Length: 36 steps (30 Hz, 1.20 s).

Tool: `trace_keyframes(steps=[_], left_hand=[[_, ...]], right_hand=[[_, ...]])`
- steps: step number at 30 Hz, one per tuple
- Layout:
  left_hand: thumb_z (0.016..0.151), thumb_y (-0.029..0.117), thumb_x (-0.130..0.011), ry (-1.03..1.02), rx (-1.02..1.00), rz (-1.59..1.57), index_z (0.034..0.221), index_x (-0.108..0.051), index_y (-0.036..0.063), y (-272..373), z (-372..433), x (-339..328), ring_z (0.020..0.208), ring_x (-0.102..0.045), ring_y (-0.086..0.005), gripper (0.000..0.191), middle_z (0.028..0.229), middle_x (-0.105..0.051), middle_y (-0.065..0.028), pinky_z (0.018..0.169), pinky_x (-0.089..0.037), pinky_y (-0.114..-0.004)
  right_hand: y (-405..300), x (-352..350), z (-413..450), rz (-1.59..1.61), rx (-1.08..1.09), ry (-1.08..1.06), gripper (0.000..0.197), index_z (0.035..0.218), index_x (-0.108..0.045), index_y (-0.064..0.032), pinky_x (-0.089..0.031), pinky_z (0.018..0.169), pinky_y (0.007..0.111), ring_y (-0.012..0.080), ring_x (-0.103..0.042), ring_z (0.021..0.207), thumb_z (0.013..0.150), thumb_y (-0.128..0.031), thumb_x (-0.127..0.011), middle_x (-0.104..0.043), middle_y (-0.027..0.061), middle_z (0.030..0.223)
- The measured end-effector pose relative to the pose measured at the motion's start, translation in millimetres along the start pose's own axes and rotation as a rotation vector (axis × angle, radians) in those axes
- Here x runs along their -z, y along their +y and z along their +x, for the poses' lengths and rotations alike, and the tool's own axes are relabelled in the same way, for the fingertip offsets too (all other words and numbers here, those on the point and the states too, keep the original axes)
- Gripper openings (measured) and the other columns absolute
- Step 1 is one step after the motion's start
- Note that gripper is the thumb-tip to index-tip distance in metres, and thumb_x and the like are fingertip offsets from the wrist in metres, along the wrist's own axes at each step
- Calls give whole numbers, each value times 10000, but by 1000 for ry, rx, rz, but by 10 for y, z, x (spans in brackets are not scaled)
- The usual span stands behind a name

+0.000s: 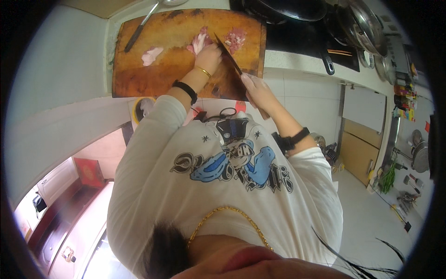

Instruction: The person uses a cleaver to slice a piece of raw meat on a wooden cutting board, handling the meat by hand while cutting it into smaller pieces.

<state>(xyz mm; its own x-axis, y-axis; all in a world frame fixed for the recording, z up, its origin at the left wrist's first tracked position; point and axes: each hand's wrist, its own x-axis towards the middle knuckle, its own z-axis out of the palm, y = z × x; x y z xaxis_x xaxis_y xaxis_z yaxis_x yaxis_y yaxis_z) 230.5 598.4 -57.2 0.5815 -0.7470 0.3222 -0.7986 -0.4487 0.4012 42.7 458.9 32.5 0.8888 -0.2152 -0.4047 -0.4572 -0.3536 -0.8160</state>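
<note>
A piece of raw meat (201, 42) lies at the middle of a wooden cutting board (174, 80), and my left hand (208, 57) presses its fingers on the near end of it. My right hand (257, 90) grips the handle of a cleaver (230, 62), whose dark blade stands edge-down on the board just right of my left fingers. Small chopped bits of meat (236, 39) are heaped to the right of the blade. Another pale piece of meat (152, 56) rests apart on the board's left part.
A metal utensil with a black handle (134, 37) lies across the board's upper left corner. Right of the board are a black stove top (296, 42), a wok (296, 8), a pot with a glass lid (362, 26) and wooden chopsticks (339, 52). A wall stands at the left.
</note>
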Motion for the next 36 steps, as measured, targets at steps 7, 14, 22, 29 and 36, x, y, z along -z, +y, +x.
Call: trace_keyframes(steps=[7, 14, 22, 29, 36], left_hand=[[693, 83, -609, -83, 19, -9, 790, -601, -9, 31, 3, -37, 822, -544, -363, 133, 831, -558, -175, 727, -460, -424], [710, 97, -585, 136, -53, -64, 789, -594, 24, 24, -17, 17, 852, -555, -323, 108, 870, -570, -140, 750, -457, -403], [684, 103, -604, -24, -25, 52, 739, -600, 34, 11, -31, 16, 819, -552, -326, 89, 808, -548, -137, 740, -458, -411], [689, 115, -617, -40, -22, -13, 737, -597, 29, 24, -27, -18, 824, -553, -324, 101, 811, -548, -139, 737, -458, -419], [694, 100, -612, 75, -67, -62, 794, -589, 32, -67, -68, 43, 833, -547, -326, 124, 829, -550, -136, 756, -455, -407]], right_hand=[[-50, -133, 296, 154, 16, 44, 425, 1136, -544, 6, -452, 527, 327, 238, -578, 607, 936, -351, -428, -574, 168, 667], [-296, 121, -165, 306, -75, -49, 422, 1032, -536, -12, -325, 334, 256, 110, -404, 357, 939, -405, -412, -445, 34, 504], [-47, -161, -3, 37, 13, 32, 461, 1083, -567, 44, -451, 788, 372, 343, -603, 873, 938, -359, -397, -616, 244, 898], [-196, -146, 165, 279, -113, -36, 427, 1057, -567, 2, -426, 448, 320, 219, -541, 466, 939, -367, -388, -549, 123, 575], [-289, 27, -224, 291, -132, -63, 435, 1091, -562, -9, -339, 353, 274, 132, -418, 332, 947, -383, -394, -453, 53, 466]])
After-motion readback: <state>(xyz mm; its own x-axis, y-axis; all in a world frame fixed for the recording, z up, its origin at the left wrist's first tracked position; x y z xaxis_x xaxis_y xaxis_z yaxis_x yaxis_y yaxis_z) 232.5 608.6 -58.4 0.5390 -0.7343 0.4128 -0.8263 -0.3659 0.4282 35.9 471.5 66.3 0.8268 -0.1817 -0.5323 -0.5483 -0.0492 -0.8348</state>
